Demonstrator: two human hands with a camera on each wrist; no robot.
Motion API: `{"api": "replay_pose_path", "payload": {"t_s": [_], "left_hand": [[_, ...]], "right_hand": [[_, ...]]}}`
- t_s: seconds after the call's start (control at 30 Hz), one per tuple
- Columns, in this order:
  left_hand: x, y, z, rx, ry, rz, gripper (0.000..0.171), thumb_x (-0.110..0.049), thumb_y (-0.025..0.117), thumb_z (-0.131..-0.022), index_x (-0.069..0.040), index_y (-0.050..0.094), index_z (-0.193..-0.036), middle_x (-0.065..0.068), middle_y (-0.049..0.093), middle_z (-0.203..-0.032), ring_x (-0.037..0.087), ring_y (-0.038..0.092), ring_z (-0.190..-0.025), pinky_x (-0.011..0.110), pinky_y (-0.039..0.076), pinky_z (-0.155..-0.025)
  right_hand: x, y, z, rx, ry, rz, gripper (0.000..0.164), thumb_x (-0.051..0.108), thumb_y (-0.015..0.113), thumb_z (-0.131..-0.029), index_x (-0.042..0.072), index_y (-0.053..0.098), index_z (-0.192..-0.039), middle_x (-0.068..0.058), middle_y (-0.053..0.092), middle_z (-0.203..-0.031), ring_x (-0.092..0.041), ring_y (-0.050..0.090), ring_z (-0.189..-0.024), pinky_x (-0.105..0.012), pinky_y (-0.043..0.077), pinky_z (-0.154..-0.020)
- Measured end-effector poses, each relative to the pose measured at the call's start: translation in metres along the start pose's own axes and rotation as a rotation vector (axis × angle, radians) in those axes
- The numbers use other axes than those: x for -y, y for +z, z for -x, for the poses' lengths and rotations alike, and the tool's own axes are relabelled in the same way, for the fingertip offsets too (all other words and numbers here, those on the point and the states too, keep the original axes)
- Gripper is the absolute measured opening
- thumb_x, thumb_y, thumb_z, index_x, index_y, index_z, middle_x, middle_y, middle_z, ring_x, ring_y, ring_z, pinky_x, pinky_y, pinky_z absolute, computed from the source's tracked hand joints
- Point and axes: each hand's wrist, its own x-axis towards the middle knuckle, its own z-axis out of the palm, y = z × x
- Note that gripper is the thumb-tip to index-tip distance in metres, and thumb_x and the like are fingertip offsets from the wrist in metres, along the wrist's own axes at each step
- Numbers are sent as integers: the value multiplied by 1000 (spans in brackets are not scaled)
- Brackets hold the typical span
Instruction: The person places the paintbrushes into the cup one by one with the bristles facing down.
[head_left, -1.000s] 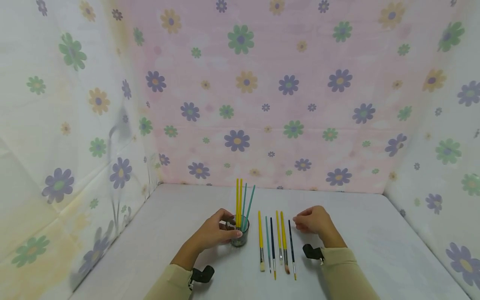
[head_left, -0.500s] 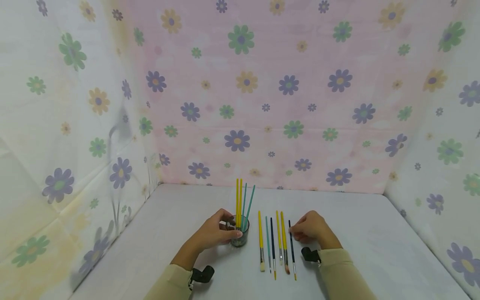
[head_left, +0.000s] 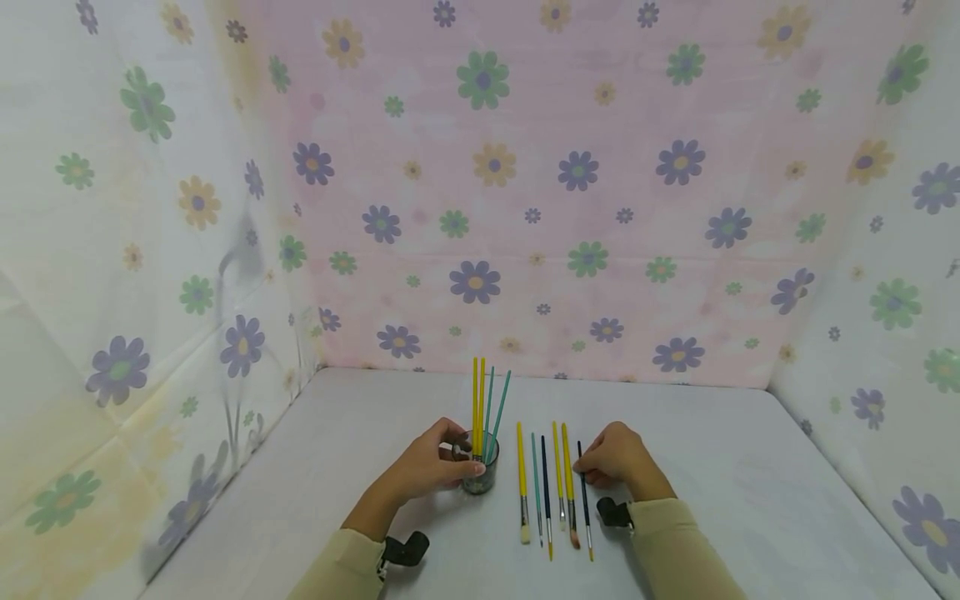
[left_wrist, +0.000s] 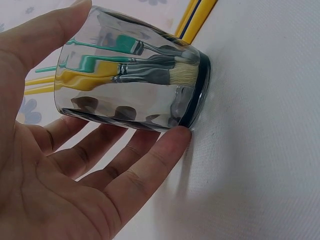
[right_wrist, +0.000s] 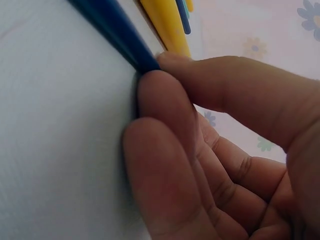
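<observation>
My left hand (head_left: pixel 427 462) grips a clear drinking glass (left_wrist: pixel 145 105), thumb on one side and fingers on the other. Inside the glass stand two yellow and two teal paintbrushes, handles up; pale bristles (left_wrist: pixel 183 74) show near its base. At the right end of a row of brushes lies a dark blue paintbrush (head_left: pixel 587 517), bristles toward me. My right hand (head_left: pixel 618 457) pinches its handle (right_wrist: pixel 117 32) between thumb and index finger, low against the table. The far end of that handle is hidden behind the fingers in the right wrist view.
Between the hands lie several other brushes side by side: a yellow flat brush (head_left: pixel 522 475), a teal brush (head_left: pixel 536 479), another dark blue one (head_left: pixel 546 483) and two more yellow ones. A white cloth covers the table (head_left: pixel 750 483). Flowered fabric (head_left: pixel 525 208) stands behind and at both sides.
My right hand has moved left, from beside the dark blue brush onto its handle, which it now pinches. The left hand and the glass have stayed in place.
</observation>
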Motion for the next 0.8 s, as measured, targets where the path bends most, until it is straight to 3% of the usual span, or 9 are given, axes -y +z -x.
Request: {"api": "replay_pose_path", "payload": {"t_s": [0.47, 0.8], "left_hand": [[-2, 0, 0, 2, -8, -1, 72, -45, 88, -82, -11, 52, -133, 6, 61, -131, 21, 65, -105, 36, 63, -81], [-4, 0, 2, 4, -7, 1, 70, -42, 87, -83, -9, 52, -134, 7, 61, -131, 21, 65, -104, 36, 63, -81]], "right_hand": [[1, 1, -1, -12, 34, 44, 24, 19, 82, -83, 1, 66, -89, -11, 70, -74, -20, 66, -63, -28, 56, -56], [-4, 1, -11, -26, 72, -22, 27, 26, 76, -87, 1, 71, -95, -11, 68, -79, -23, 65, -67, -28, 54, -57]]}}
